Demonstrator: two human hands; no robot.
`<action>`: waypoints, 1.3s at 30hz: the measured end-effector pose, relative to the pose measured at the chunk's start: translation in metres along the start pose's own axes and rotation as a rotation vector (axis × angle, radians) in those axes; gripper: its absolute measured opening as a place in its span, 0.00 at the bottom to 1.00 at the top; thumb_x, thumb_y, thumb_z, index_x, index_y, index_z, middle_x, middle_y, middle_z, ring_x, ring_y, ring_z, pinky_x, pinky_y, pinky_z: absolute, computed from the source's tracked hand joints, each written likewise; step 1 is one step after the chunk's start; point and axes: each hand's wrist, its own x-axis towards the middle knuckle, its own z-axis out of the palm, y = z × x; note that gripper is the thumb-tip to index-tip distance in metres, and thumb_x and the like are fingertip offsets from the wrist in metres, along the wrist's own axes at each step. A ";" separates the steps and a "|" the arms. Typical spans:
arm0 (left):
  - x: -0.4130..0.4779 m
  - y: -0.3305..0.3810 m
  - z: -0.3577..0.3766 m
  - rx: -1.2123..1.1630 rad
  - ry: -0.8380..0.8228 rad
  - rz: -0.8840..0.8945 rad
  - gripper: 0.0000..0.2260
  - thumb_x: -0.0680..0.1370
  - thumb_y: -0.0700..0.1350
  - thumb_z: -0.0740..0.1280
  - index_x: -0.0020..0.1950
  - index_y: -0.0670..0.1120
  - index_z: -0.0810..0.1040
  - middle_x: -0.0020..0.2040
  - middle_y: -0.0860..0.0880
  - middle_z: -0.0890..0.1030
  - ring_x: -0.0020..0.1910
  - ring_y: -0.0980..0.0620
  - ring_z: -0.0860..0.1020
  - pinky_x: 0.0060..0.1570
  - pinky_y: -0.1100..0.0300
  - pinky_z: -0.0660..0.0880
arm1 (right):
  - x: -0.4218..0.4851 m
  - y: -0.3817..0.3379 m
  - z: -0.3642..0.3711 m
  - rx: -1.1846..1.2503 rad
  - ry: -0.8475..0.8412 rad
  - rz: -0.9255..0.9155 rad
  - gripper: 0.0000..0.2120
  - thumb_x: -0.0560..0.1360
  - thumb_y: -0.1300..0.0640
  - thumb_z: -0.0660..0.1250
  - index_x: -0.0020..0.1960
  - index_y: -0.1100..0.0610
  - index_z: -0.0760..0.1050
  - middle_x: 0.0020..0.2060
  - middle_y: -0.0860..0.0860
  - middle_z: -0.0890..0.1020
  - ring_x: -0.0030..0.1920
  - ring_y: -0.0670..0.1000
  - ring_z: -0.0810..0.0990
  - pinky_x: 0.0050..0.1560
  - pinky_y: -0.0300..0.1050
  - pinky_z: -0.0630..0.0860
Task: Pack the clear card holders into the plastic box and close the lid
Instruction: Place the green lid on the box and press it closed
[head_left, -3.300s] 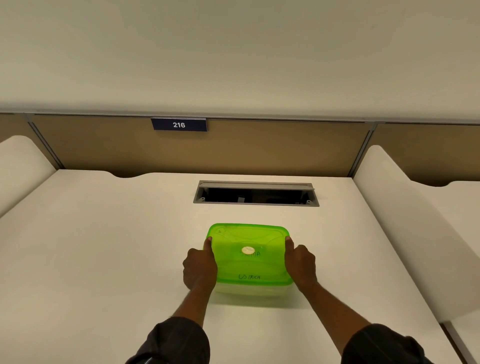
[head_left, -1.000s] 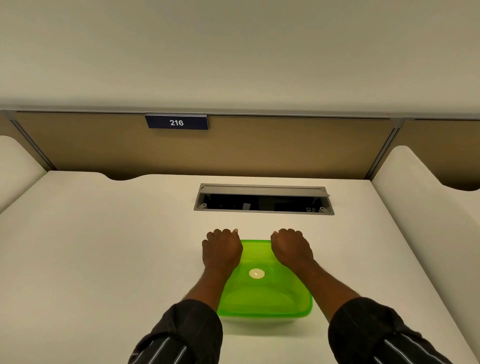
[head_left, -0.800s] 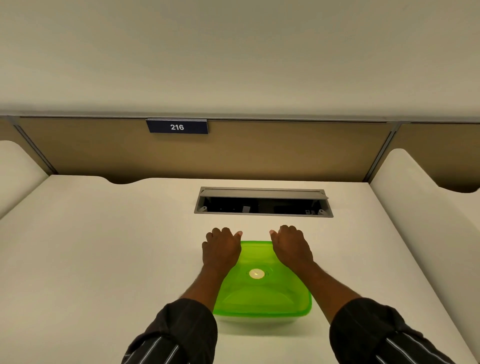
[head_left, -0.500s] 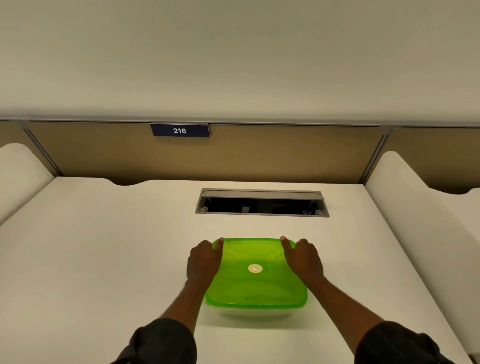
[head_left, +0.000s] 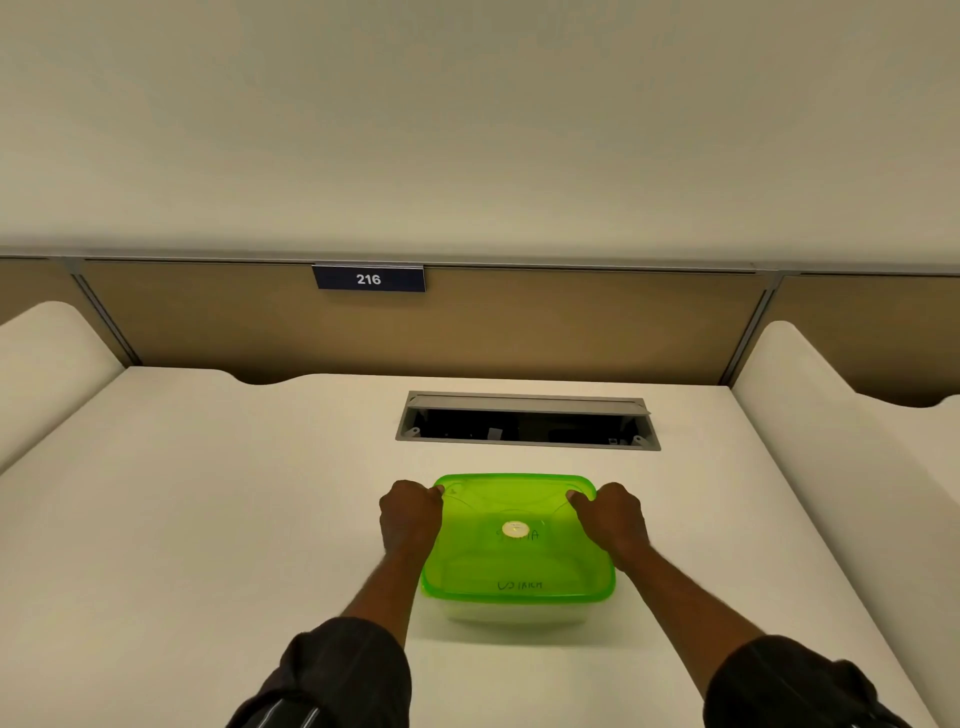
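The plastic box (head_left: 514, 613) stands on the white desk with its translucent green lid (head_left: 519, 561) lying flat on top. A small white round sticker and dark handwriting mark the lid. My left hand (head_left: 410, 517) grips the box's far left corner, thumb on the lid's rim. My right hand (head_left: 613, 517) grips the far right corner the same way. The green lid hides whatever lies in the box, and no card holders show.
An open grey cable hatch (head_left: 527, 423) is sunk into the desk (head_left: 208, 519) just behind the box. A brown partition with a blue "216" plate (head_left: 369, 279) closes the back. White curved dividers (head_left: 810, 426) rise at both sides.
My hands slid from the top of the lid's far edge outward to its two far corners. The box sits a little farther from me than a second ago.
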 end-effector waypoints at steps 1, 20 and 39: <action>0.001 0.003 0.002 -0.002 -0.004 -0.005 0.19 0.77 0.50 0.67 0.29 0.43 0.71 0.39 0.39 0.82 0.44 0.39 0.80 0.39 0.57 0.69 | 0.003 0.000 0.000 -0.004 0.004 0.002 0.19 0.74 0.44 0.67 0.42 0.61 0.71 0.47 0.60 0.80 0.50 0.61 0.79 0.43 0.46 0.70; 0.063 0.054 0.039 0.017 0.057 0.140 0.11 0.79 0.45 0.65 0.50 0.41 0.84 0.52 0.40 0.84 0.55 0.40 0.79 0.52 0.56 0.72 | 0.083 -0.025 -0.001 -0.059 0.149 -0.058 0.22 0.76 0.45 0.65 0.49 0.66 0.73 0.49 0.64 0.80 0.52 0.64 0.78 0.48 0.51 0.73; 0.075 0.048 0.058 -0.131 0.163 0.184 0.12 0.79 0.44 0.63 0.36 0.43 0.77 0.38 0.39 0.82 0.41 0.39 0.78 0.36 0.57 0.63 | 0.098 -0.025 0.007 0.022 0.210 -0.141 0.20 0.76 0.47 0.67 0.42 0.65 0.72 0.42 0.64 0.80 0.46 0.63 0.78 0.41 0.49 0.66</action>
